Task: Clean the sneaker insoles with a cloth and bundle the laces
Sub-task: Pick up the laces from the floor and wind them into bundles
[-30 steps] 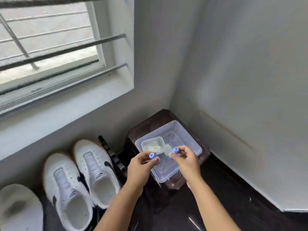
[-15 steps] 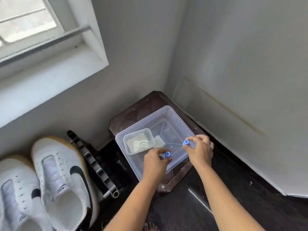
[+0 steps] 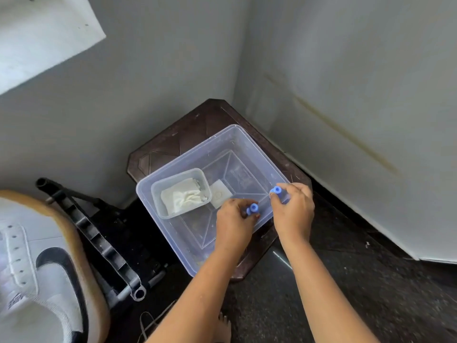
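Right now both my hands are low over the clear plastic tub (image 3: 178, 238), which sits on a dark brown stool (image 3: 197, 125) pushed into the corner where 2 grey walls meet. My left hand (image 3: 233, 220) is curled, with thumb and fingertips pinching a small blue piece (image 3: 253, 208) that is round with a hole in its end; what it is I cannot tell. My right hand (image 3: 294, 211) is curled the same way round the other blue piece (image 3: 276, 189), held just above the tub's right rim. The 2 hands are near each other but apart, and the 2 blue pieces do not touch. Inside the tub, at its left side, stands a smaller clear container (image 3: 157, 194), and the white cloth (image 3: 181, 198) lies crumpled in it. Just beside that container, flat on the tub's bottom, is a small white square (image 3: 220, 194). On the dark floor (image 3: 346, 293) to the left lies 1 white sneaker (image 3: 32, 263) with a black swoosh and a tan sole edge, cut off by the frame and well apart from the tub. Between the sneaker and the stool a black plastic frame (image 3: 99, 241) runs slantwise from the wall toward me. A thin pale cord (image 3: 148, 323) loops on the floor by my left forearm; whether it is a lace I cannot tell. My toes (image 3: 225, 324) show just beneath that forearm
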### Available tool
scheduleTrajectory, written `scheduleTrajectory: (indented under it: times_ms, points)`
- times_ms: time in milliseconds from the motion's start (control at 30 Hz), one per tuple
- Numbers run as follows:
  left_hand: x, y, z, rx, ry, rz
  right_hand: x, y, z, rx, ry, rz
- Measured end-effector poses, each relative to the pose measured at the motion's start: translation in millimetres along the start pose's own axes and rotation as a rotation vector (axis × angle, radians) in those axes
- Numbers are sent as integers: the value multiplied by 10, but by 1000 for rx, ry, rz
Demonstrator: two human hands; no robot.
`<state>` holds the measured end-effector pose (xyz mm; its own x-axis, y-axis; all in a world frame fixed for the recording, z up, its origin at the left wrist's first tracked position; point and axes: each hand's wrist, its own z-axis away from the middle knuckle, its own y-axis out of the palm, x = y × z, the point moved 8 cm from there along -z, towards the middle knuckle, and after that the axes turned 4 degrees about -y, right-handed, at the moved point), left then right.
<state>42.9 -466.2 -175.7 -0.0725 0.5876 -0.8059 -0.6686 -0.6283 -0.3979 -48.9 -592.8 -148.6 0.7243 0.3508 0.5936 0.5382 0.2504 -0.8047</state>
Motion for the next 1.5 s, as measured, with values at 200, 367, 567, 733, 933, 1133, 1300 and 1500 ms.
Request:
scheduleTrajectory:
  times_ms: [200,367,567,733,933,1133,1300,1500]
  points:
    - [-228,75,-94,14,85,-75,43,-4,3,23,-1,-2]
    - [-174,164,-106,36,88,-87,9,54,76,106,-18,-15]
    - [-127,-193,111,-82,117,-89,185,-135,278,-91,-144,84]
    - [-134,-913,407,-382,220,-334,725,-126,522,-90,-351,-15]
    - [112,-1336,546,-536,161,-632,1132,585,835,497,-235,-77]
    - [84,-1384,528,-574,191,-673,1201,670,747,450,-141,-103]
    - [58,-1369,451,-535,194,-661,1247,754,622,458,-166,-101]
    - [178,-1469,688,-572,234,-604,1225,751,680,371,-186,-152]
